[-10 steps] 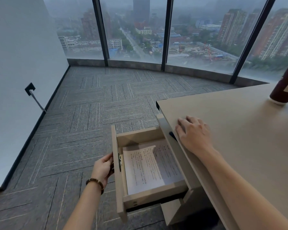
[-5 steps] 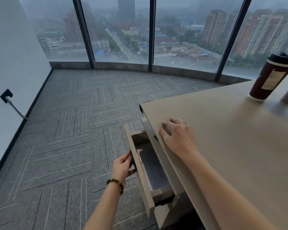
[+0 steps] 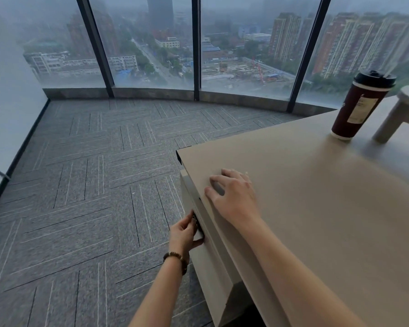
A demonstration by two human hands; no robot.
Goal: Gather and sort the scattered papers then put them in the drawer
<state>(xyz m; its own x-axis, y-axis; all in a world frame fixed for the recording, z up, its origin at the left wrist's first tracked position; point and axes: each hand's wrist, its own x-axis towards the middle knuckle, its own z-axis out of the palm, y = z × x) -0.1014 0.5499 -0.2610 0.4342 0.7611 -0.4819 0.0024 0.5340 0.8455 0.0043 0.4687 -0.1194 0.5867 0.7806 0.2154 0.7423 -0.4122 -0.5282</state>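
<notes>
Drawer (image 3: 207, 234) sits flush in the cabinet under the desk's near-left corner; front panel closed, no gap visible along its edges. Papers not visible; whether they lie inside cannot be told from this view.

Left hand (image 3: 184, 234) is at the drawer front, fingers curled around the small dark handle (image 3: 195, 219), thumb below it against the panel. A beaded bracelet (image 3: 176, 258) is on that wrist.

Right hand (image 3: 232, 194) rests palm-down on the desk (image 3: 316, 208) close to its left edge, directly above the drawer; fingers spread and slightly arched, holding nothing.

Far right on the desk: dark red cup (image 3: 361, 107) with black lid, upright. Just beside it, right, a pale round stand (image 3: 401, 109), partly cut off by the frame edge.

Grey carpet (image 3: 92, 185) covers the floor left of the desk.
</notes>
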